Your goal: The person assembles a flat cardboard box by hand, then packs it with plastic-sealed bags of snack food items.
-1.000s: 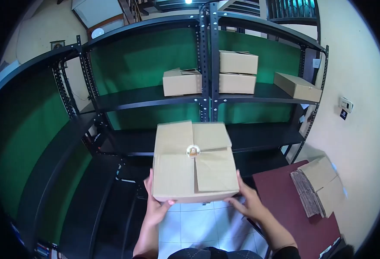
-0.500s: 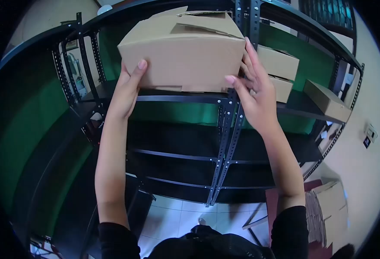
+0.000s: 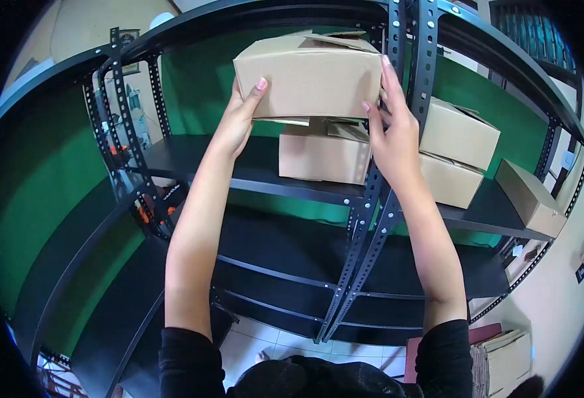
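A cardboard box [image 3: 308, 85] with loosely folded top flaps is held up at the upper middle, between my two hands. My left hand [image 3: 244, 116] grips its left side, thumb on the front face. On its right side my right hand [image 3: 395, 123] presses with thumb and fingers. Just below and behind the held box, a smaller-looking cardboard box [image 3: 322, 158] rests on the black metal shelf [image 3: 252, 174], its top partly hidden by the held one.
Right of the perforated posts [image 3: 419, 73], two stacked boxes [image 3: 458, 136] and a separate box [image 3: 531, 199] sit on the adjoining shelf [image 3: 481, 215]. Flattened cardboard [image 3: 508, 361] stands at the lower right. Another black shelf unit [image 3: 73, 265] curves along the left.
The view has shifted, and the held box appears farther away and further right. Another box on the shelf beneath it has come into sight. Both hands still hold the box.
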`<state>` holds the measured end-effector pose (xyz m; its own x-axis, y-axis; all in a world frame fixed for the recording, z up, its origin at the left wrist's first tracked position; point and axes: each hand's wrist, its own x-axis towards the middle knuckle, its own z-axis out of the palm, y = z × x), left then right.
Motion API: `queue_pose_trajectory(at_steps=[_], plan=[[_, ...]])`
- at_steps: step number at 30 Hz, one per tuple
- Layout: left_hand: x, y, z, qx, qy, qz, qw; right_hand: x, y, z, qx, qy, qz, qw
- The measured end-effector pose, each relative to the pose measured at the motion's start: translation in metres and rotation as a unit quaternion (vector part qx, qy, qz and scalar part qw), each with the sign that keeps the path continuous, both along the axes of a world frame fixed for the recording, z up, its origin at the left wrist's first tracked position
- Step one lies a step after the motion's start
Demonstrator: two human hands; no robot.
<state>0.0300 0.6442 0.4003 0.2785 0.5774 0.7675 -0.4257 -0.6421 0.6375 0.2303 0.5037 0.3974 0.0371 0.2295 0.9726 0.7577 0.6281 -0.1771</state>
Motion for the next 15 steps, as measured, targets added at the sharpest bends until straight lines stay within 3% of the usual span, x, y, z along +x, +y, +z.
queue_pose_trajectory(at_steps=[1, 2, 6, 9, 10, 15], plan=[[0.009, 0.011, -0.002, 0.005, -0.005, -0.019, 1.000, 0.007, 0.012, -0.003, 0.098, -0.077, -0.075, 0.989], [0.017, 0.019, -0.005, 0.006, -0.003, -0.025, 1.000, 0.007, 0.015, -0.007, 0.103, -0.100, -0.168, 0.975], [0.049, 0.054, -0.025, -0.005, 0.005, -0.015, 1.000, 0.016, 0.048, -0.029, 0.034, -0.129, -0.259, 0.956], [0.061, 0.066, -0.050, 0.089, 0.081, 0.162, 0.979, 0.010, 0.063, -0.050, -0.039, -0.152, -0.363, 0.919], [0.064, 0.069, -0.053, 0.111, 0.053, 0.144, 0.982, 0.001, 0.059, -0.053, -0.044, -0.177, -0.392, 0.902], [0.064, 0.082, -0.048, 0.116, 0.078, 0.128, 0.982, 0.004, 0.064, -0.055, -0.052, -0.162, -0.377, 0.910]])
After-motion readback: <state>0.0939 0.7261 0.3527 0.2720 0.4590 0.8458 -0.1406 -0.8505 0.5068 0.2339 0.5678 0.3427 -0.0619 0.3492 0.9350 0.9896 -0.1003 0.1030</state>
